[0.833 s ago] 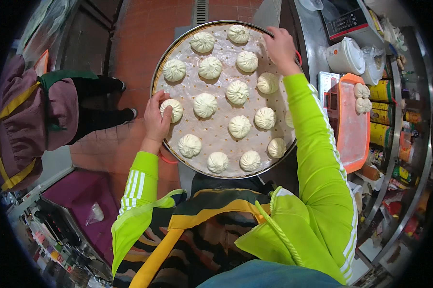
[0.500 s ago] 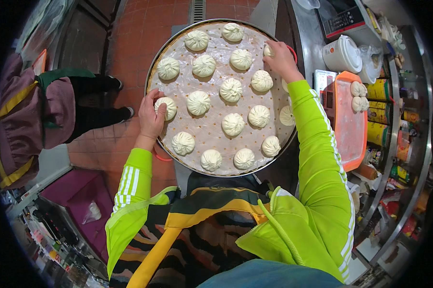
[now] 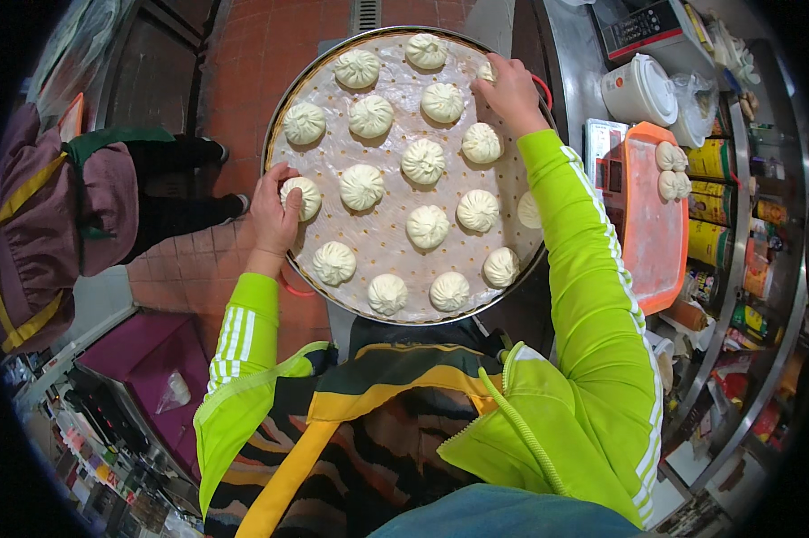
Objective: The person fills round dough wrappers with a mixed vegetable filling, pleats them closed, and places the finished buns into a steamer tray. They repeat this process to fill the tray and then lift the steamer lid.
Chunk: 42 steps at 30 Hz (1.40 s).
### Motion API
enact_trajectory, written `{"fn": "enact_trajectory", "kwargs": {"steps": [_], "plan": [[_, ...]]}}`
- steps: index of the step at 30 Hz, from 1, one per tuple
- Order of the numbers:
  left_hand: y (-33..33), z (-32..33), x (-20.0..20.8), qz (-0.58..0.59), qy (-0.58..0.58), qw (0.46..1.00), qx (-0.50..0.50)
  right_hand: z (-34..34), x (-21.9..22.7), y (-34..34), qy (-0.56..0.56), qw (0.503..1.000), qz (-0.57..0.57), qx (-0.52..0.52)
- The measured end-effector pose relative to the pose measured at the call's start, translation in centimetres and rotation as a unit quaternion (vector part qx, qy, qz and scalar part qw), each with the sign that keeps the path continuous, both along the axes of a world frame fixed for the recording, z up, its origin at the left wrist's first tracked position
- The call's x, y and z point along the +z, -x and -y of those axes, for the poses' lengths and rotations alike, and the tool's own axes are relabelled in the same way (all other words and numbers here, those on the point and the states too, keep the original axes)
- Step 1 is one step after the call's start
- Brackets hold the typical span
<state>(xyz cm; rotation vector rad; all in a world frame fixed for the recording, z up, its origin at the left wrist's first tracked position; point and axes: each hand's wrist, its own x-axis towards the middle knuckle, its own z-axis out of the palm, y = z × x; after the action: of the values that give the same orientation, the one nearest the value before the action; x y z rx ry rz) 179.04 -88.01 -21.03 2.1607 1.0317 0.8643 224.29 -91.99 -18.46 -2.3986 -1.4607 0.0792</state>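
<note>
In front of me is a large round steamer tray (image 3: 382, 238), its perforated liner set with several pleated white buns (image 3: 422, 161). At the tray's left edge, my left hand (image 3: 273, 215) curls its fingers and thumb around one bun (image 3: 304, 198). Over the far right edge, my right hand (image 3: 514, 97) closes on another bun (image 3: 486, 72), mostly covered by the fingers. Another bun (image 3: 529, 211) is partly behind my right sleeve. Red loop handles (image 3: 544, 92) stick out at the rim.
To the right, a metal counter holds a white lidded bucket (image 3: 639, 90), a scale (image 3: 604, 148) and an orange tray (image 3: 654, 242) with several buns. Shelves with jars (image 3: 709, 204) stand beyond. A person in an apron (image 3: 108, 202) stands at left, near a purple box (image 3: 144, 359).
The round tray, its buns and both my hands have shifted slightly away from me and to the left. My hands keep their places at the same two buns.
</note>
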Motion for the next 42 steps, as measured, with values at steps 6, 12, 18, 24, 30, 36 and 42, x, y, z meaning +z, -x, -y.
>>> {"fn": "enact_trajectory", "kwargs": {"steps": [6,12,18,24,30,36,42], "plan": [[-0.1,0.3,0.0,-0.01,0.002,1.0,-0.003,-0.4,-0.2,0.7,0.018,0.998,0.001,-0.055],[-0.4,0.3,-0.3,-0.013,0.014,1.0,-0.003,-0.4,-0.4,0.5,0.0,0.997,-0.004,-0.08],[-0.1,0.3,-0.3,-0.017,0.011,1.0,-0.001,5.5,1.5,-4.1,-0.091,0.992,-0.063,-0.055],[0.5,-0.4,-0.3,-0.011,0.016,1.0,-0.002,13.7,1.6,-2.7,0.015,0.992,-0.032,0.123],[-0.7,0.5,-0.3,-0.033,0.004,0.999,0.002,14.5,1.4,-3.9,0.036,0.988,-0.05,0.144],[-1.0,1.0,-0.5,-0.046,0.005,0.999,0.004,12.5,2.5,-3.8,0.064,0.988,-0.01,0.137],[-1.2,0.6,-0.7,-0.049,0.005,0.999,0.004,14.3,2.2,-4.3,-0.016,0.989,0.006,0.146]]}}
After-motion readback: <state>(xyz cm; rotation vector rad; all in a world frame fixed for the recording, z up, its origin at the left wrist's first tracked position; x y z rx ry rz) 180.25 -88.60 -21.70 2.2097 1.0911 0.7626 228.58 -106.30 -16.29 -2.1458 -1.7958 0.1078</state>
